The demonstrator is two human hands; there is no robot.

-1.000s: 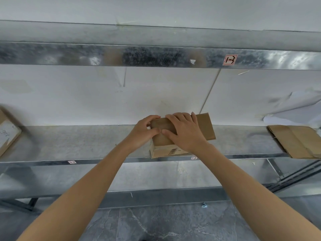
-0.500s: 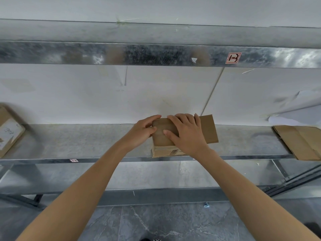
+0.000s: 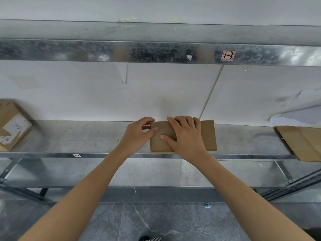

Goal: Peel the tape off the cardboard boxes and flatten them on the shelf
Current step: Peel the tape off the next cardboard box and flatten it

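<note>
A small brown cardboard box (image 3: 209, 136) lies collapsed nearly flat on the metal shelf (image 3: 83, 140), near its front edge. My right hand (image 3: 184, 138) lies on top of it with fingers spread, pressing down. My left hand (image 3: 139, 134) is at the box's left end, thumb on top and fingers curled round the far left corner. No tape is visible on it.
A taped box with a white label (image 3: 12, 126) sits at the shelf's far left. Flattened cardboard (image 3: 302, 141) lies at the far right, overhanging the front edge. An upper shelf beam (image 3: 156, 51) runs overhead. White wall panels stand behind; grey floor lies below.
The box stood partly upright with its printed front face showing; it has been pressed down flat. Both hands moved down with it.
</note>
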